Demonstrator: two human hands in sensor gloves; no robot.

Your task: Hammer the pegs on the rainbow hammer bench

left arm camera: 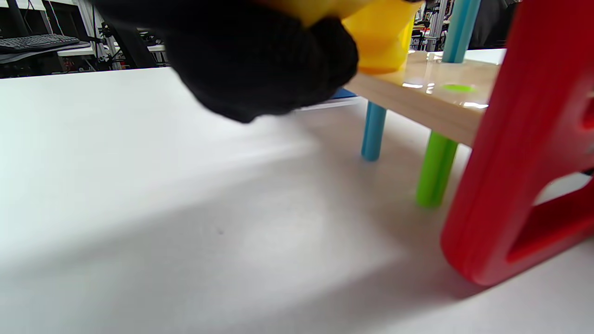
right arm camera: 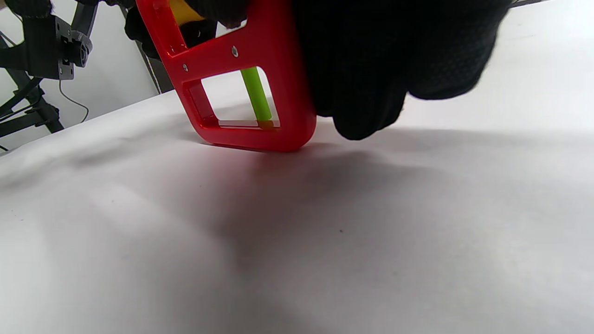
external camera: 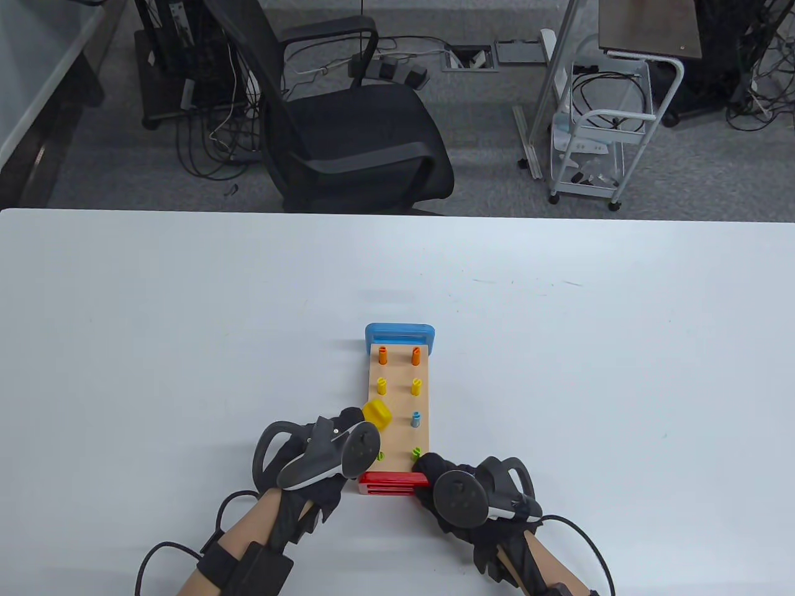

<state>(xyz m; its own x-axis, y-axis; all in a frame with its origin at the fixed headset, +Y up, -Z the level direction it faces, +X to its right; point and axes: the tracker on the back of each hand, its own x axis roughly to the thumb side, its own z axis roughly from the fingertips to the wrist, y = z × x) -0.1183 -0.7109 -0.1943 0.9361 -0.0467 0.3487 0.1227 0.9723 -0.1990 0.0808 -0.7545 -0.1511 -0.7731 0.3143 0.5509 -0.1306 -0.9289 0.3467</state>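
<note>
Just below the middle of the table view, a wooden hammer bench with a pale plank top stands on the white tabletop, running up and down the frame between a blue plastic end frame at its upper end and a red plastic end frame at its lower end. Two columns of pegs stand in the plank: orange pegs at the top, yellow pegs below them, a blue peg in the right column, and green pegs nearest the red end. The left hand, at the lower left of the bench, grips a yellow plastic hammer; its yellow hammer head sits over the left column where that column's blue peg would be. In the left wrist view the head rests on the plank, while a blue peg shaft and a green peg shaft reach down beneath it to the tabletop. The right hand holds the right corner of the red end frame, its gloved fingers curled against the frame's side in the right wrist view.
</note>
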